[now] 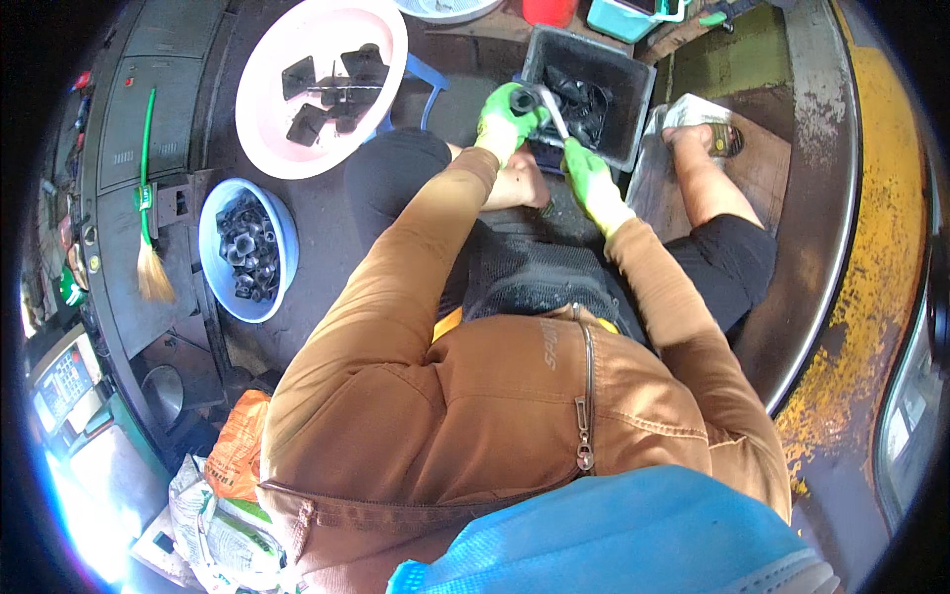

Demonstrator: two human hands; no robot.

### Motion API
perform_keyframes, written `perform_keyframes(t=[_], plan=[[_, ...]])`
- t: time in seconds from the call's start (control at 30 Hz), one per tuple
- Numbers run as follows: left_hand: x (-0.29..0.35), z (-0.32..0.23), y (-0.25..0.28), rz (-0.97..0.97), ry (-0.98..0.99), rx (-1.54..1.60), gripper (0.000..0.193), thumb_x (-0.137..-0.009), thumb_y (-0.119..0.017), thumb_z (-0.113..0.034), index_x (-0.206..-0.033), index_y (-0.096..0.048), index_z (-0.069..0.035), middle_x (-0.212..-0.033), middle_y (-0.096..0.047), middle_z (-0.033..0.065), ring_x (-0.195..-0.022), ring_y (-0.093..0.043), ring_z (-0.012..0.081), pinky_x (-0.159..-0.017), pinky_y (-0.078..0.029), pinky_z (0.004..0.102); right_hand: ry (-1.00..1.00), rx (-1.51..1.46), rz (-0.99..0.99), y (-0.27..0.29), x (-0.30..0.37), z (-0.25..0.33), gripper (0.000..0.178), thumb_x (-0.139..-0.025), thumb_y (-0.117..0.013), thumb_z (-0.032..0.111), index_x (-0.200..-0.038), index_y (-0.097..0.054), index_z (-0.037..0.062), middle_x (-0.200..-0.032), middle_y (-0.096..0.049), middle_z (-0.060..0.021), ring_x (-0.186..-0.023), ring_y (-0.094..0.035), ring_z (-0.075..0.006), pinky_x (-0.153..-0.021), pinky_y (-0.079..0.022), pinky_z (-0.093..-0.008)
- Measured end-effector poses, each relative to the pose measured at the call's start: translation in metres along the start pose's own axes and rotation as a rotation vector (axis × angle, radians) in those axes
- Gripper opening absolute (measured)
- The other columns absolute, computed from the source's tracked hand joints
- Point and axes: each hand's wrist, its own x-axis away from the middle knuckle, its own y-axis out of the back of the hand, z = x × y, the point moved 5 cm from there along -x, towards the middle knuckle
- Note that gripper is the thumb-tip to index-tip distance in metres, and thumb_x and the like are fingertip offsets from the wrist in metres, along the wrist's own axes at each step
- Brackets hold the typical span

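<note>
My left hand (503,121), in a green and white glove, is closed on a round black ring-shaped part (522,100), held up by the near left corner of a black bin (638,99). In my right hand (592,178), gloved the same way, is a slim pale blade-like tool (551,111). Its upper end reaches toward the black part; whether the two touch I cannot tell. Inside the bin lie several dark glossy pieces (579,104), partly behind the tool.
Left of my legs stand a pink basin (259,129) with flat black pieces and a blue basin (287,243) full of small black parts. A blue stool (426,77) shows beside the pink basin. A worn yellow machine side (841,327) runs along the right; a broom (150,267) is far left.
</note>
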Motion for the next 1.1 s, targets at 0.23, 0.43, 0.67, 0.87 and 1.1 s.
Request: perform_keyframes(t=[0.23, 0.43, 0.67, 0.87, 1.1], plan=[[-0.117, -0.039, 0.089, -0.335, -0.081, 0.253, 0.089, -0.076, -0.071, -0.050, -0.133, -0.040, 0.011, -0.126, -0.055, 0.0265, -0.114, -0.055, 0.0324, -0.099, -0.040, 0.0364, -0.118, -0.800, -0.069, 0.068, 0.090, 0.050, 0.039, -0.097, -0.045, 0.049, -0.084, -0.058, 0.0146, -0.056, -0.041, 0.0081, -0.041, -0.029, -0.0040, -0.038, -0.022, -0.0204], [-0.213, 0.011, 0.082, 0.155, 0.073, -1.238, 0.064, -0.084, -0.054, -0.052, -0.140, -0.044, -0.023, -0.139, -0.049, 0.0140, -0.128, -0.045, 0.0347, -0.106, -0.035, 0.0385, -0.338, -1.108, 0.045, 0.054, 0.089, 0.037, 0.037, -0.098, -0.044, 0.048, -0.083, -0.055, 0.0161, -0.053, -0.036, 0.0057, -0.039, -0.028, -0.0083, -0.038, -0.021, -0.0232], [-0.206, 0.029, 0.068, 0.006, -0.133, -0.799, 0.036, -0.090, -0.049, -0.030, -0.119, -0.061, -0.011, -0.118, -0.061, 0.0200, -0.111, -0.057, 0.0373, -0.095, -0.045, 0.0434, -0.308, -1.214, 0.097, 0.070, 0.090, 0.042, 0.035, -0.099, -0.042, 0.044, -0.087, -0.055, 0.0138, -0.054, -0.036, 0.0050, -0.041, -0.028, -0.0071, -0.039, -0.021, -0.0226], [-0.140, -0.040, 0.043, -0.244, -0.634, -0.769, 0.036, -0.088, -0.056, -0.036, -0.108, -0.066, -0.008, -0.105, -0.065, 0.0193, -0.101, -0.060, 0.0378, -0.090, -0.046, 0.0447, -0.270, -1.102, -0.076, 0.081, 0.093, 0.047, 0.029, -0.099, -0.045, 0.037, -0.097, -0.056, 0.0101, -0.059, -0.042, 0.0035, -0.042, -0.032, -0.0075, -0.040, -0.024, -0.0217], [-0.108, -0.004, -0.142, 0.492, -0.652, -1.260, 0.025, -0.080, -0.053, -0.018, -0.100, -0.066, -0.011, -0.106, -0.065, 0.0110, -0.103, -0.060, 0.0325, -0.090, -0.042, 0.0461, -0.277, -1.175, -0.017, 0.083, 0.091, 0.049, 0.023, -0.096, -0.049, 0.033, -0.099, -0.056, 0.0114, -0.062, -0.044, 0.0035, -0.045, -0.033, -0.0075, -0.042, -0.025, -0.0226]])
